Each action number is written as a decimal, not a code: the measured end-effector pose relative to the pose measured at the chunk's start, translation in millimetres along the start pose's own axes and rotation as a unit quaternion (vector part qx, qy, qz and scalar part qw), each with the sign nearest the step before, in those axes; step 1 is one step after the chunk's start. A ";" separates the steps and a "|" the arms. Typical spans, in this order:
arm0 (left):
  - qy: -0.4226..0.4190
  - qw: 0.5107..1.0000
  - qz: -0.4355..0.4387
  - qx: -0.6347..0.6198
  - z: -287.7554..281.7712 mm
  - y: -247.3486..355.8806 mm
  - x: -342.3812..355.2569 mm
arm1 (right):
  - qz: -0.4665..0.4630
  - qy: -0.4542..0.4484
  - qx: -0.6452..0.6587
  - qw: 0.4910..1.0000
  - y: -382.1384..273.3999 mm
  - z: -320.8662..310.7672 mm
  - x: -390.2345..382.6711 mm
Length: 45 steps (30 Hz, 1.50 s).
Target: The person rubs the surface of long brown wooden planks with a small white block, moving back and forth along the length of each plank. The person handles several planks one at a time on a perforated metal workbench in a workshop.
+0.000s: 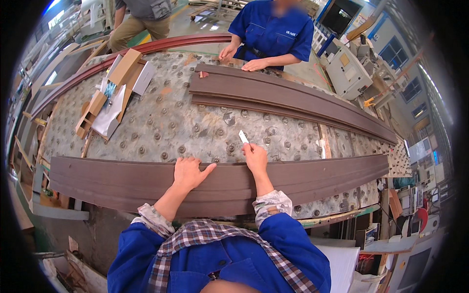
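A long brown panel (122,178) with lengthwise ridges lies across the near side of the table. My left hand (188,174) rests on top of it near its far edge, thumb spread out to the right and fingertips at that edge. Right of it, my right hand (255,158) is closed in a pinch around a small white flat piece (243,136) that has a dark spot on it. That piece points up and away, above the studded table beyond the panel's far edge. My right wrist crosses over the panel.
Studs dot the grey table (195,129). More brown profiles (273,90) lie at the far right, near a co-worker in blue (273,34) whose hands are by them. Opened cardboard boxes (124,73) sit at the left. A reddish curved-looking strip (171,43) runs behind; another person (144,22) stands beyond.
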<state>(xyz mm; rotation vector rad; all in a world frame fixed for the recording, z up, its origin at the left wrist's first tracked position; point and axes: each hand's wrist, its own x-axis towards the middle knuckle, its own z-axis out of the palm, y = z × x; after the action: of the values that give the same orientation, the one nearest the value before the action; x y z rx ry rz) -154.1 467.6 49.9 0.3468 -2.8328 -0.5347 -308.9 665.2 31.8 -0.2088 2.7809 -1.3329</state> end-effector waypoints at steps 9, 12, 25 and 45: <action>0.022 1.000 0.012 -0.009 5.9 -3.0 0.5 | -0.016 0.008 -0.016 1.000 6.6 3.1 2.6; 0.030 0.999 0.014 -0.010 6.2 -3.9 2.6 | -0.018 0.009 -0.010 1.000 3.4 1.3 3.2; 0.004 0.999 0.008 -0.035 0.1 -2.1 -0.3 | -0.026 -0.002 0.028 0.999 -0.1 2.3 2.1; 0.001 1.000 0.012 -0.022 2.2 -7.1 1.2 | -0.032 0.005 0.042 0.999 24.4 5.4 13.3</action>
<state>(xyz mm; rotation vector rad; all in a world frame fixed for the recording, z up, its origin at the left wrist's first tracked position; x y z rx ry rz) -154.4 461.5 45.4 0.3057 -2.8141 -0.5896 -324.0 674.2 9.7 -0.2902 2.7413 -1.4659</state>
